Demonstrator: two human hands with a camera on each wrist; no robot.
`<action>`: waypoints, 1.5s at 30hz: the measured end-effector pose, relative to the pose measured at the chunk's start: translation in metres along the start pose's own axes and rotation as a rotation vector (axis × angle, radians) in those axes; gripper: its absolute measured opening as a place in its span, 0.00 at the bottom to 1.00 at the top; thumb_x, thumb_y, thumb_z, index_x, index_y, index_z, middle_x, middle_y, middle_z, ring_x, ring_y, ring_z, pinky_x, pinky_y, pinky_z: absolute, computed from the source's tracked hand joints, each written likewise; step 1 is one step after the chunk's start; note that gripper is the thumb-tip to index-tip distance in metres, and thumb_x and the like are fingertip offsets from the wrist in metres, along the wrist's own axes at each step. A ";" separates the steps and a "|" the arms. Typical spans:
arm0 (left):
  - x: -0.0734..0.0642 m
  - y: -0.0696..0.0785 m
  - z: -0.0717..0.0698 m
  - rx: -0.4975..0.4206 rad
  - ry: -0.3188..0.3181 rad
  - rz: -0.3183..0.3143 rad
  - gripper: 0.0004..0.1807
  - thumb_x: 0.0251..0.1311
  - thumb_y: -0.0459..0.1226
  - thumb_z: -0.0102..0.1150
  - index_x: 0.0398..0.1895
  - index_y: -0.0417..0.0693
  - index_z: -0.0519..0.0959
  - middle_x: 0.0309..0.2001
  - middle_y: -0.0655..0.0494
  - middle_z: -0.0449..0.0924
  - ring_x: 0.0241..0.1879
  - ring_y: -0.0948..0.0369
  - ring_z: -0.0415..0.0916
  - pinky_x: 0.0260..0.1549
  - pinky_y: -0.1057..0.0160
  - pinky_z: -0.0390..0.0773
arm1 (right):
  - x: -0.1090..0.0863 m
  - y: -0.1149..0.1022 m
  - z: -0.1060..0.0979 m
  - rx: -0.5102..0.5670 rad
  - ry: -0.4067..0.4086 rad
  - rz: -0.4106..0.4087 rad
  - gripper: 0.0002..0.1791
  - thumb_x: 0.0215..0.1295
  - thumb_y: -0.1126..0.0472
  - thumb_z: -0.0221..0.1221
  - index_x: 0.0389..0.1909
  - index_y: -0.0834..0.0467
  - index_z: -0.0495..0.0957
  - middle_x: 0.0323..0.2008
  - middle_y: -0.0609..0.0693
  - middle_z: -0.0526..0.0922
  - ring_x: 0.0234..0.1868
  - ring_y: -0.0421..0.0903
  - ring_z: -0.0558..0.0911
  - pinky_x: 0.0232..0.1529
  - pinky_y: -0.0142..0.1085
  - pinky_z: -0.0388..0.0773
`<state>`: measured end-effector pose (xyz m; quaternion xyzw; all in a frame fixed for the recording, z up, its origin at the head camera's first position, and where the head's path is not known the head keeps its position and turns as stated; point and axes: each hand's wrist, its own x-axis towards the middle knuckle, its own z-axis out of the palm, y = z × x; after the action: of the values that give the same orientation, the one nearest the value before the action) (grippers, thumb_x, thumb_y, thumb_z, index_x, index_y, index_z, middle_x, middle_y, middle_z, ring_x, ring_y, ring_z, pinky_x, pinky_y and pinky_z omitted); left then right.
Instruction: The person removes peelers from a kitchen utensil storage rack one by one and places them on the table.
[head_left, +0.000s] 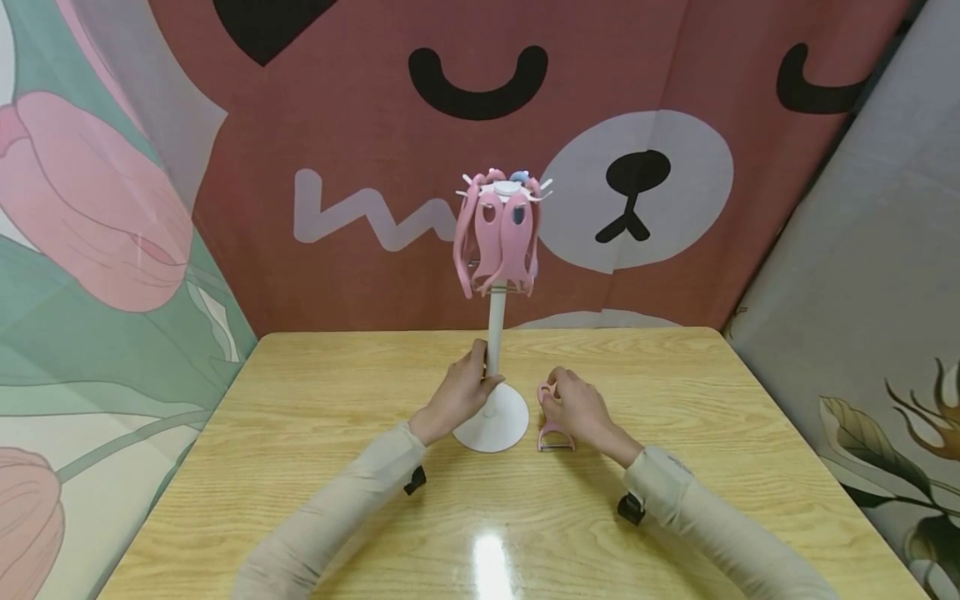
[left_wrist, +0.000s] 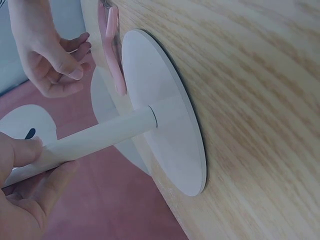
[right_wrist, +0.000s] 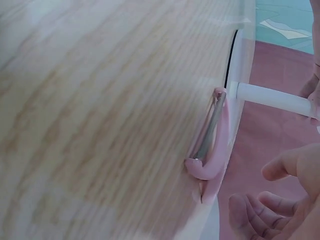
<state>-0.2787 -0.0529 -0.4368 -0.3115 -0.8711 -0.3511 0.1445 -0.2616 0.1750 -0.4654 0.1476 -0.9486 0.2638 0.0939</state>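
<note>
My left hand point(head_left: 456, 393) grips the white pole point(head_left: 497, 325) of an upright stand, thumb and fingers around it above the round white base point(head_left: 491, 429). Several pink-handled kitchen tools point(head_left: 491, 242) hang in a ring from the hooks at its top. Just right of the base, a pink Y-shaped peeler point(head_left: 552, 431) lies on the table. Over it, my right hand point(head_left: 583, 410) hovers with loosely bent fingers. In the right wrist view, a gap shows between those fingers and the peeler point(right_wrist: 218, 155), and nothing is in the hand.
The wooden table point(head_left: 337, 517) ends in a back edge close behind the stand. A curtain with a printed bear point(head_left: 360, 133) hangs behind it, and patterned cloths hang at both sides. A dark wrist device point(head_left: 631, 507) sits under the right sleeve.
</note>
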 end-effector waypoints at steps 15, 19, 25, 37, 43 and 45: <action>0.001 -0.001 -0.001 0.008 0.006 -0.016 0.19 0.66 0.34 0.61 0.51 0.38 0.63 0.35 0.47 0.76 0.31 0.55 0.79 0.26 0.62 0.78 | 0.002 -0.006 -0.010 0.029 0.022 0.010 0.14 0.67 0.62 0.61 0.48 0.66 0.74 0.37 0.58 0.78 0.21 0.43 0.72 0.20 0.36 0.69; 0.000 -0.001 0.000 0.003 0.006 -0.012 0.19 0.66 0.33 0.61 0.52 0.38 0.63 0.34 0.47 0.76 0.31 0.55 0.79 0.25 0.63 0.78 | 0.003 -0.005 -0.010 0.042 0.043 0.005 0.13 0.68 0.61 0.61 0.47 0.65 0.75 0.38 0.57 0.79 0.24 0.42 0.75 0.24 0.37 0.72; -0.001 -0.002 0.000 -0.009 0.000 -0.013 0.19 0.66 0.31 0.61 0.52 0.37 0.63 0.34 0.47 0.75 0.31 0.54 0.79 0.25 0.62 0.78 | 0.005 -0.005 -0.007 0.059 0.090 -0.019 0.09 0.68 0.63 0.60 0.45 0.64 0.76 0.35 0.54 0.79 0.25 0.41 0.76 0.25 0.37 0.74; -0.001 0.000 0.000 -0.021 -0.017 -0.038 0.19 0.67 0.33 0.60 0.53 0.37 0.63 0.35 0.48 0.74 0.30 0.55 0.78 0.25 0.62 0.78 | 0.009 -0.010 -0.019 0.086 0.159 -0.073 0.08 0.68 0.64 0.58 0.43 0.64 0.76 0.33 0.52 0.80 0.26 0.43 0.78 0.25 0.37 0.76; -0.001 -0.001 0.001 -0.016 -0.025 -0.034 0.19 0.68 0.34 0.60 0.53 0.38 0.62 0.35 0.48 0.75 0.31 0.56 0.78 0.25 0.64 0.78 | 0.012 -0.013 -0.028 0.088 0.196 -0.113 0.06 0.68 0.64 0.58 0.42 0.63 0.76 0.33 0.52 0.80 0.25 0.43 0.77 0.26 0.39 0.75; -0.001 -0.001 0.002 -0.014 -0.022 -0.031 0.19 0.68 0.34 0.60 0.53 0.38 0.62 0.35 0.48 0.75 0.31 0.56 0.78 0.25 0.64 0.78 | 0.013 -0.014 -0.031 0.087 0.206 -0.119 0.06 0.68 0.64 0.57 0.42 0.63 0.76 0.33 0.53 0.81 0.25 0.43 0.77 0.26 0.39 0.75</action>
<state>-0.2788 -0.0527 -0.4386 -0.3029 -0.8749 -0.3558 0.1272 -0.2658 0.1770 -0.4295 0.1797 -0.9113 0.3122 0.1996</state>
